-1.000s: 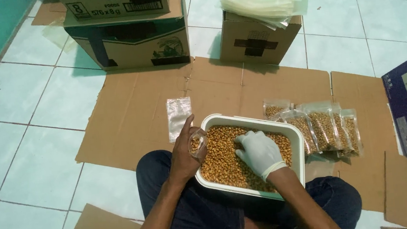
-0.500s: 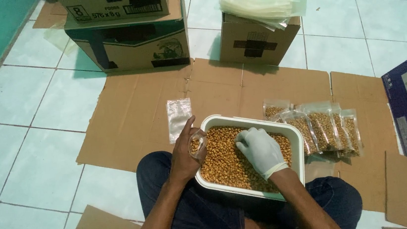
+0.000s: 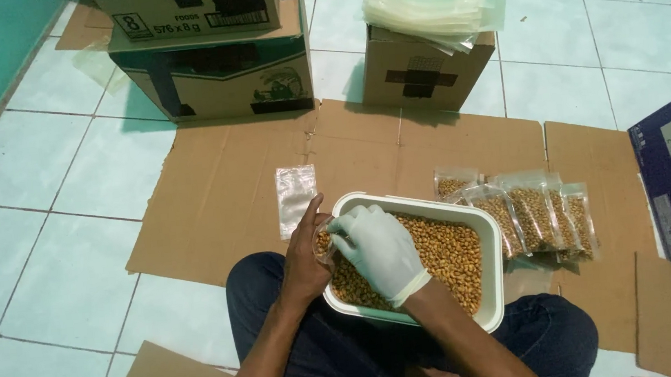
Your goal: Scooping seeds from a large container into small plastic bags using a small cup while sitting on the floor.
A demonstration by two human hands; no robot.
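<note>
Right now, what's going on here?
A seated person has both hands at the near left corner of a white tub of golden-brown kernels. The bare left hand holds a small clear pouch at the rim, and the gloved right hand meets it there. Filled pouches lie in a row to the right on flattened cardboard; one empty pouch lies to the left.

Soft even indoor light, faint shadows, sharp.

Matt white plastic tub point(image 3: 493, 280), glossy clear plastic pouches point(image 3: 531, 215), rough brown cardboard sheet point(image 3: 214, 200), smooth rubber glove point(image 3: 378, 250).
</note>
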